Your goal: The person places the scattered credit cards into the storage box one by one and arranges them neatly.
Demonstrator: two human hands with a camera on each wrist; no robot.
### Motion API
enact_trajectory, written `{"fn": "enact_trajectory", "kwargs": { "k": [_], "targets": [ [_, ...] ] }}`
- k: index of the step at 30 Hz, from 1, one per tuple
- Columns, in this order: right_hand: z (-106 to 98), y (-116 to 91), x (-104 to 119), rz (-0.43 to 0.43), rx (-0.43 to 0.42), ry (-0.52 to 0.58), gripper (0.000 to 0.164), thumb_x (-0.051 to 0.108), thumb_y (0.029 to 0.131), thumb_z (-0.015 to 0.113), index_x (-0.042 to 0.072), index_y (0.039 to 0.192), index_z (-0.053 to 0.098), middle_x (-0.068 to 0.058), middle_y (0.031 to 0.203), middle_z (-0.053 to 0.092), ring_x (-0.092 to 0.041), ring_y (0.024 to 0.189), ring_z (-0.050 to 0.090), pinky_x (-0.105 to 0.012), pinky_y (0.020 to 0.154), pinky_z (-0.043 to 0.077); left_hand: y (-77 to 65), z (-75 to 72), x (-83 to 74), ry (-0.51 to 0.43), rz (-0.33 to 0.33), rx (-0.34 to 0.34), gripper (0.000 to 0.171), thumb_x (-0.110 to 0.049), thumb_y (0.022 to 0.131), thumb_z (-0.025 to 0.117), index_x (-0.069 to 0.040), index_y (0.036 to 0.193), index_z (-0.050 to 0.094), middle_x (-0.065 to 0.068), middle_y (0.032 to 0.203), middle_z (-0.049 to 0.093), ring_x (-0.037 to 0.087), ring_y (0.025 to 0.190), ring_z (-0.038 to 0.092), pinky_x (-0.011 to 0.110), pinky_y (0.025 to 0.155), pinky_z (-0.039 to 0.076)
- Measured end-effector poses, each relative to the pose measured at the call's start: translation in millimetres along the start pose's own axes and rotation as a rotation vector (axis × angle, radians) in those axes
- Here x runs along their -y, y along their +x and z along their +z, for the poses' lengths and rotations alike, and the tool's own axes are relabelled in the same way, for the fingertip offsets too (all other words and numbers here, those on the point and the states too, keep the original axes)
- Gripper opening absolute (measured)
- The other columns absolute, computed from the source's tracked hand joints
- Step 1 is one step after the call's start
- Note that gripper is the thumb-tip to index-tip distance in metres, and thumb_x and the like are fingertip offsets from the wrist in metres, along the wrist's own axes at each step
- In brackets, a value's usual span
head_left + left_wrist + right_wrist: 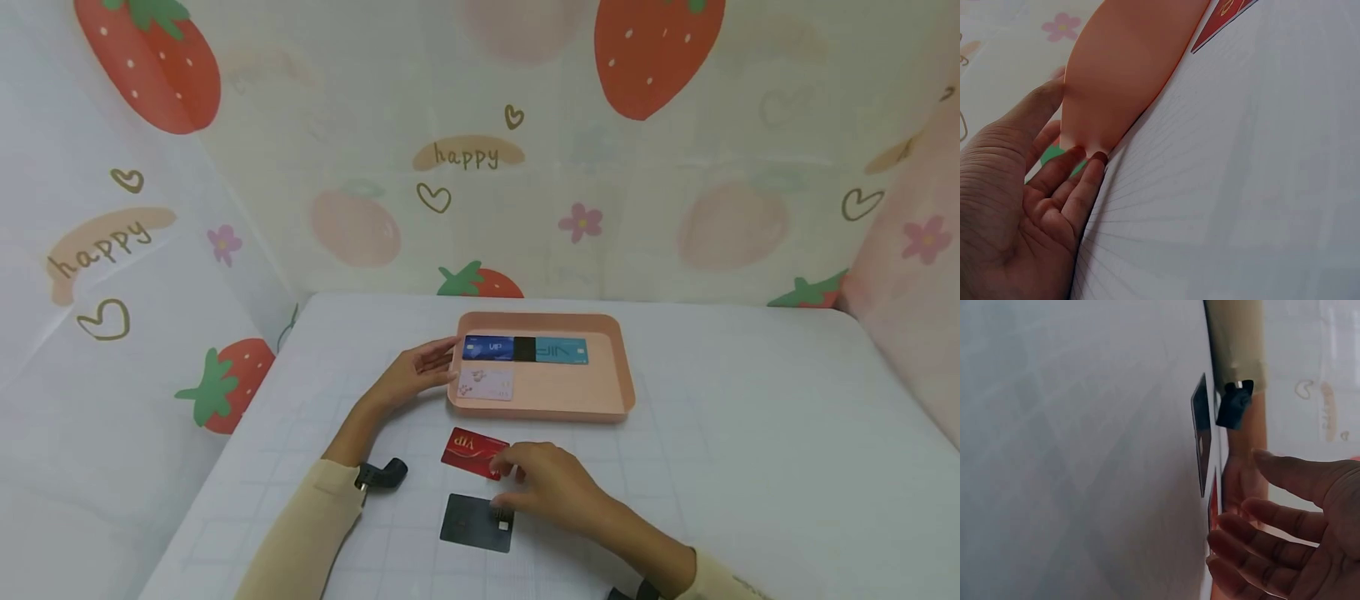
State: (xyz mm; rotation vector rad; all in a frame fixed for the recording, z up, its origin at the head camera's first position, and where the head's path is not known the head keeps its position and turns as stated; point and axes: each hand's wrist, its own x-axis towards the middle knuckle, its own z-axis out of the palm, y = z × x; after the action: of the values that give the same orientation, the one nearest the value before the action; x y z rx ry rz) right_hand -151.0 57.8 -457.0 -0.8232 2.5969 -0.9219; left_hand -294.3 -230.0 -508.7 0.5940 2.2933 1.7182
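My left hand (408, 375) rests its fingertips against the left wall of a shallow pink tray (555, 410); in the left wrist view its fingers (1088, 190) touch the outer side. My right hand (551, 487) hovers with loosely bent fingers, thumb apart, over the right end of a red VIP card (468, 450) on the table. Contact with that card cannot be made out. Closer to me lies a dark grey card (476, 525) with a chip, its upper right corner beneath the thumb. In the right wrist view nothing shows between the fingers (1285, 519).
Inside the tray lie a blue VIP card (487, 347), a teal card (562, 351) with a black patch between them, and a pale flowered card (486, 384) below. A white cloth covers the table (720, 467). Printed curtains (645, 167) hang behind and at both sides.
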Motion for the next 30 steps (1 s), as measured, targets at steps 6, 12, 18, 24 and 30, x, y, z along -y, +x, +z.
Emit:
{"fn": "enact_trajectory", "kwargs": {
  "k": [6, 12, 18, 24, 30],
  "targets": [
    [1, -3, 1, -0.002, 0.019, -0.041, 0.039, 0.034, 0.078, 0.089, 0.016, 0.110, 0.076, 0.010, 0.092, 0.070, -0.007, 0.082, 0.057, -0.027, 0.073, 0.052, -0.1, 2.0, -0.4, -0.004, -0.002, -0.001, 0.064, -0.014, 0.096, 0.071, -0.010, 0.154, 0.044, 0.011, 0.158, 0.043, 0.031, 0.140, 0.047, 0.039, 0.113, 0.043],
    [3, -3, 2, 0.008, 0.069, -0.104, 0.051, 0.042, 0.073, 0.091, 0.016, 0.114, 0.074, 0.010, 0.093, 0.066, -0.007, 0.084, 0.055, -0.028, 0.075, 0.053, 0.9, 2.6, 0.3, 0.012, 0.003, -0.013, 0.063, -0.014, 0.096, 0.072, -0.010, 0.153, 0.045, 0.011, 0.157, 0.044, 0.030, 0.140, 0.048, 0.038, 0.113, 0.043],
    [8, -4, 5, 0.013, 0.114, -0.182, 0.064, 0.053, 0.068, 0.091, 0.017, 0.119, 0.072, 0.002, 0.117, 0.067, -0.012, 0.101, 0.058, -0.037, 0.093, 0.058, -0.2, 3.0, -0.2, 0.012, -0.012, -0.006, 0.064, -0.017, 0.097, 0.072, -0.010, 0.154, 0.044, 0.010, 0.157, 0.044, 0.030, 0.141, 0.047, 0.039, 0.113, 0.043],
    [12, -4, 6, -0.007, 0.136, -0.257, 0.077, 0.061, 0.063, 0.090, 0.017, 0.123, 0.070, 0.001, 0.118, 0.063, -0.012, 0.100, 0.056, -0.037, 0.093, 0.057, -0.5, 3.5, -2.1, -0.005, -0.016, -0.007, 0.063, -0.014, 0.096, 0.072, -0.010, 0.153, 0.045, 0.012, 0.158, 0.043, 0.032, 0.141, 0.046, 0.041, 0.113, 0.042],
    [14, -5, 6, -0.031, 0.134, -0.316, 0.080, 0.059, 0.062, 0.092, 0.017, 0.125, 0.068, 0.000, 0.122, 0.061, -0.014, 0.102, 0.057, -0.038, 0.095, 0.056, 0.1, 4.4, -2.7, -0.020, -0.018, -0.011, 0.064, -0.011, 0.096, 0.071, -0.009, 0.154, 0.044, 0.013, 0.158, 0.041, 0.034, 0.141, 0.046, 0.042, 0.114, 0.042]
  ]
}}
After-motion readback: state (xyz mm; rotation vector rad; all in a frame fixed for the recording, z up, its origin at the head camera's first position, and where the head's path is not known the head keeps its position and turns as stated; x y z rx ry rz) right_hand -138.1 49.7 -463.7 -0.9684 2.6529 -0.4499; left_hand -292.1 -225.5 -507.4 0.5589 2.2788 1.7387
